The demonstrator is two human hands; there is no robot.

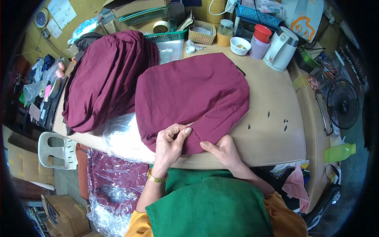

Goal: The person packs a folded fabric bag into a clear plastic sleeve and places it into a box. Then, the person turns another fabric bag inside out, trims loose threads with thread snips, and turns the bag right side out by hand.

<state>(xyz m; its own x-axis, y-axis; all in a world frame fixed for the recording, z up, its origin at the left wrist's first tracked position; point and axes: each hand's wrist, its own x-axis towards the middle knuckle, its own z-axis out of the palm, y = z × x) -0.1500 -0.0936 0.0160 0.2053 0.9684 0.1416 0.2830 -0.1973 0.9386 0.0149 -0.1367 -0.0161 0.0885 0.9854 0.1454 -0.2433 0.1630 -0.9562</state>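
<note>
A maroon fabric piece (185,87) lies folded on the table before me, its near edge lifted at the table's front. My left hand (172,143), with a gold watch at the wrist, pinches that edge between thumb and fingers. A little to the right, my right hand (223,150) grips the same edge, thumb on top and fingers hidden beneath the cloth. To the left rises a pile of maroon fabric (106,79). Clear plastic (124,136) sticks out between the pile and the piece.
At the back stand a basket (202,33), a jar (225,33), a white bowl (240,46), a purple cup (259,45) and a kettle (280,49). Plastic-wrapped maroon fabric (114,177) is below the table's front edge. A fan (343,103) is at the right.
</note>
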